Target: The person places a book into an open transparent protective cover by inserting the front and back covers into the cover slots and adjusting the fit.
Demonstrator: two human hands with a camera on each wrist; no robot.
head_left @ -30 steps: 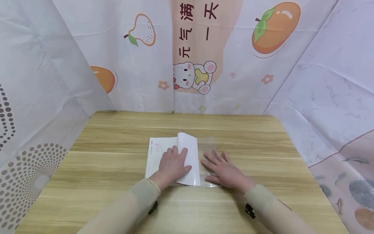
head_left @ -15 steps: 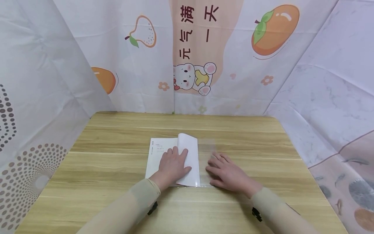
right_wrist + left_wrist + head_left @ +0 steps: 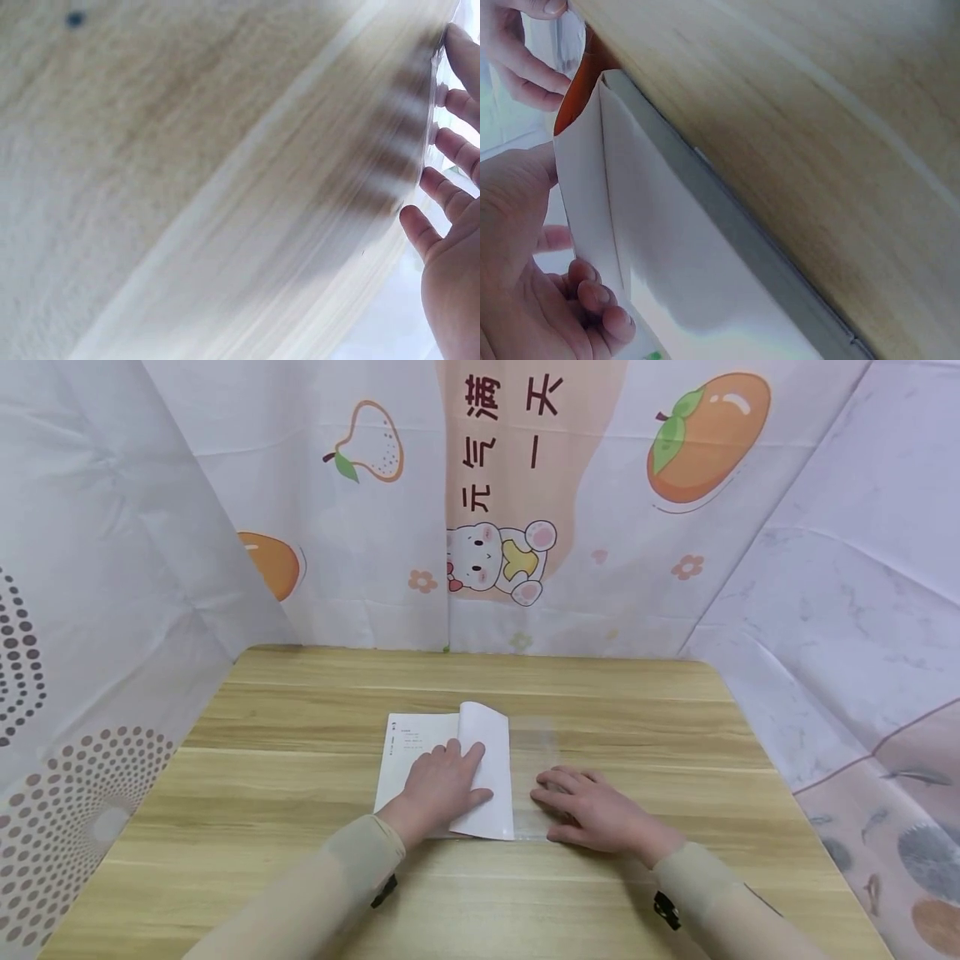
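Observation:
A book lies open on the table, its white page (image 3: 420,731) on the left and its cover (image 3: 491,760) bent up and over on the right. My left hand (image 3: 441,783) rests across both, with index finger and thumb on the cover. In the left wrist view, the cover's other side (image 3: 583,88) shows orange. A sheet of clear plastic (image 3: 532,739) extends from under the cover to the right. On its right part my right hand (image 3: 596,812) rests with slightly bent fingers; the right wrist view shows its fingertips (image 3: 431,180) at the plastic's edge.
The wood-grain table (image 3: 300,693) runs around the book on all sides. Behind it hangs a printed white curtain (image 3: 375,560) with fruit pictures, and more cloth hangs at both sides.
My right hand has slid right and a little toward me over the plastic, its spread fingers drawing in. The left hand, book and cover stay nearly in place.

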